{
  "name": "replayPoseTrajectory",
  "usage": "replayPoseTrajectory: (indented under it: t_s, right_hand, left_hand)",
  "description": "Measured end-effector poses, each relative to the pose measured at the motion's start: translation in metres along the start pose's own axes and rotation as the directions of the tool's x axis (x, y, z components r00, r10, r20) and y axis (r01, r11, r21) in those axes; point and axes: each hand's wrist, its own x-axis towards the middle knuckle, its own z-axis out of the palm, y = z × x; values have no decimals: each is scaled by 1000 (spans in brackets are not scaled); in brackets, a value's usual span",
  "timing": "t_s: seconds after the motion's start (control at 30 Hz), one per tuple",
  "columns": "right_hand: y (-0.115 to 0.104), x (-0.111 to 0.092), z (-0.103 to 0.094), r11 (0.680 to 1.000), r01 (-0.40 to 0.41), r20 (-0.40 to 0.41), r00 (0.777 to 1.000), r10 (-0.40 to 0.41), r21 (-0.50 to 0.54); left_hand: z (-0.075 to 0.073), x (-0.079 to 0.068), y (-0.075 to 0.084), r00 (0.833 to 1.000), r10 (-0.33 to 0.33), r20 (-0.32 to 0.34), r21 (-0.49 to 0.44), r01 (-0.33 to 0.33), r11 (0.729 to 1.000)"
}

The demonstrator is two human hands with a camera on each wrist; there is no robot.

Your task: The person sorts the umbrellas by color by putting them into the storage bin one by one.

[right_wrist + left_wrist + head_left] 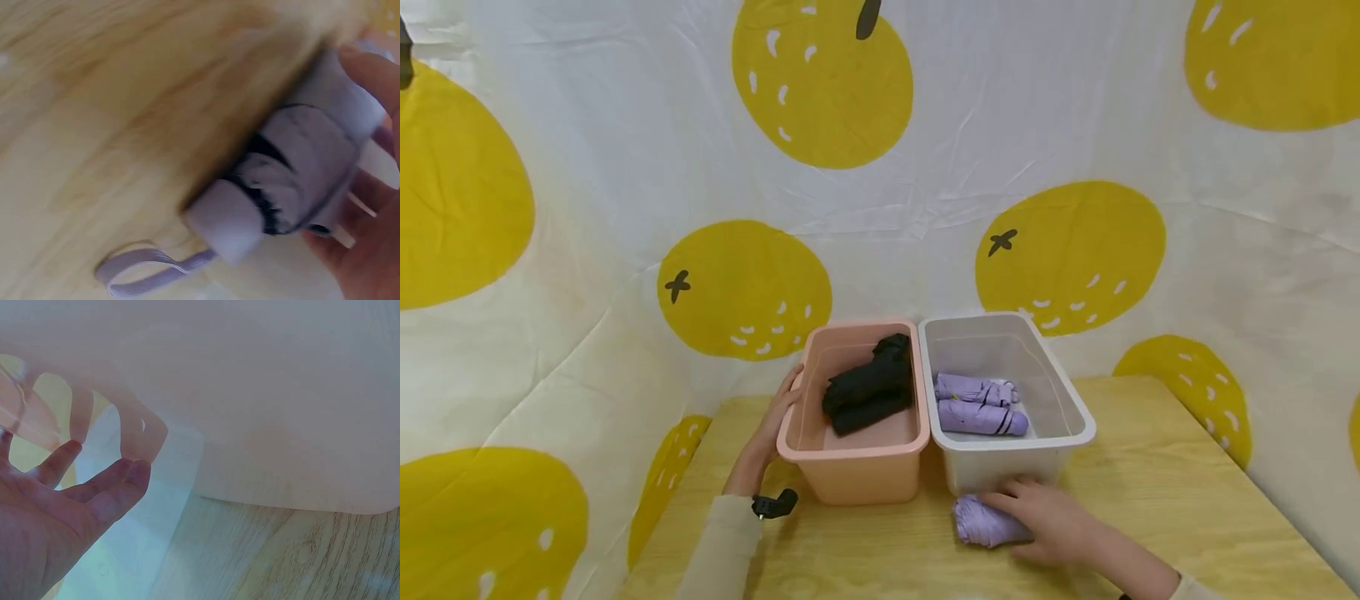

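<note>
On the wooden table in front of the white bin (1015, 446) lies a folded purple umbrella (983, 522). My right hand (1054, 523) grips it; in the right wrist view the thumb is along one side and the fingers round the other. A looped wrist strap (134, 270) trails from the umbrella's end. My left hand (781, 417) rests against the outer left side of the pink bin (857, 456), fingertips touching its smooth wall in the left wrist view. Black folded umbrellas (871, 387) lie inside the pink bin. Two purple folded umbrellas (979, 418) lie side by side in the white one.
Both bins stand next to each other towards the back of the table (850, 550). A white cloth (910, 250) printed with yellow fruit hangs behind and at both sides. A black band (775, 504) is on the left wrist.
</note>
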Motion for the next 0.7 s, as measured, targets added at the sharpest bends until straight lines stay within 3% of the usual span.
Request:
replayPoseTrajectory:
  t_s: [0.17, 0.33, 0.5, 0.7]
  right_hand:
    - [-1, -2, 12, 999, 21, -27, 999, -19, 48]
    - [-6, -6, 20, 994, 4, 5, 1000, -5, 112]
    - [-8, -17, 12, 987, -23, 31, 999, 19, 157]
    - [1, -50, -2, 989, -76, 68, 995, 67, 130]
  left_hand:
    - [-2, -3, -2, 1000, -8, -22, -10, 8, 1000]
    - [-3, -5, -4, 1000, -6, -23, -1, 6, 1000]
    - [-3, -4, -4, 1000, 12, 11, -7, -12, 1000]
    - [-2, -1, -3, 999, 33, 26, -14, -33, 999]
